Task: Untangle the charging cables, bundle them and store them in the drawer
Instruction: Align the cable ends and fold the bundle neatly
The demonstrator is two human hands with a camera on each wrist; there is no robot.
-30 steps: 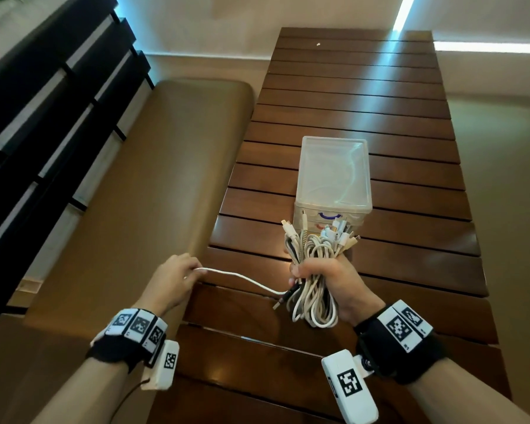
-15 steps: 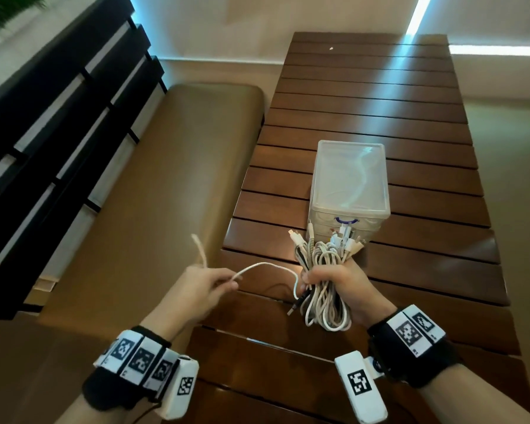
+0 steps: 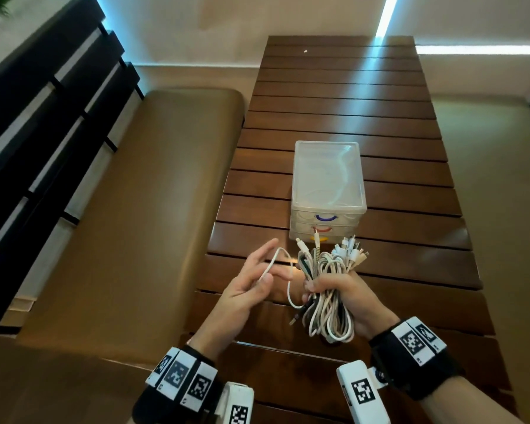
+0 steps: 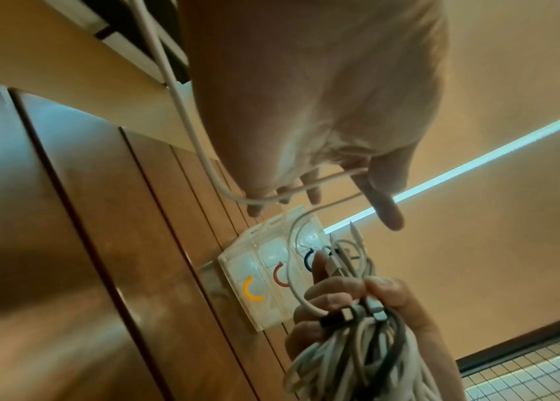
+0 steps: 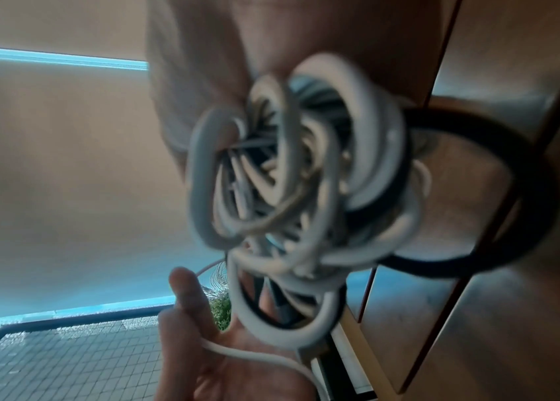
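Observation:
My right hand (image 3: 323, 286) grips a thick bundle of white and dark charging cables (image 3: 331, 322) upright above the near part of the table, plugs fanning out on top. A loose white cable (image 3: 289, 270) arcs out of the bundle to my left hand (image 3: 257, 278), where the thumb pinches it against outstretched fingers. In the left wrist view this cable (image 4: 202, 162) crosses the fingers (image 4: 314, 190). The right wrist view has the blurred cable loops (image 5: 299, 176) close up, with the left hand's palm (image 5: 202, 352) behind. A clear plastic drawer box (image 3: 328, 179) stands just beyond, its three drawers pushed in.
The box stands mid-way along a dark slatted wooden table (image 3: 349, 96). The drawer fronts carry blue (image 4: 307, 260), red and yellow handles. A brown padded bench (image 3: 135, 209) runs along the table's left side, backed by black rails (image 3: 43, 117).
My left hand has come right from beyond the table's left edge to just beside the bundle. The white cable went from taut to a slack loop. The right hand kept its grip.

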